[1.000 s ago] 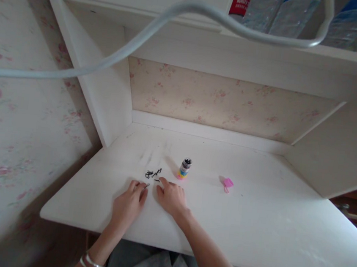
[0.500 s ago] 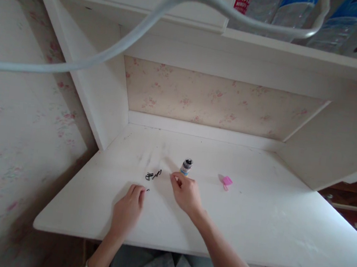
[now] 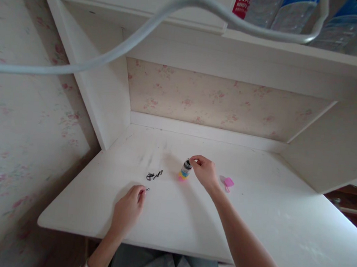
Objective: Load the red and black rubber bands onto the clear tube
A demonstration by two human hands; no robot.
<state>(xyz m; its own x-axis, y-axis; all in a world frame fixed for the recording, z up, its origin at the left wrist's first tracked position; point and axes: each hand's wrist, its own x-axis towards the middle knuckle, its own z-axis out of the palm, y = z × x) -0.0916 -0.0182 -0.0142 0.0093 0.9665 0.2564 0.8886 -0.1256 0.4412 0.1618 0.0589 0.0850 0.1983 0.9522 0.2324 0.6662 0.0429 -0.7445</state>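
My left hand (image 3: 128,209) rests low over the desk, thumb and finger pinched on a small black loop (image 3: 148,189) that looks like a hair elastic. Just beyond it lies a small heap of similar black loops (image 3: 150,176). A small clear bottle (image 3: 185,169) with a colourful label and pink base stands upright, lidless, with black contents. At its mouth is my right hand (image 3: 204,172), fingertips pinched together at the rim; what they hold is too small to make out. A pink lid with a loop (image 3: 229,182) lies right of that hand.
The white desk (image 3: 258,227) has side panels and a back board behind the bottle. A pale bent tube (image 3: 117,50) crosses the upper view. Clear water bottles (image 3: 294,16) stand on the shelf above. Floral wallpaper (image 3: 2,140) covers the left wall.
My right hand has moved up and right, from in front of the bottle to its mouth, uncovering the bottle's lower part. My left hand has stayed nearly still with its loop.
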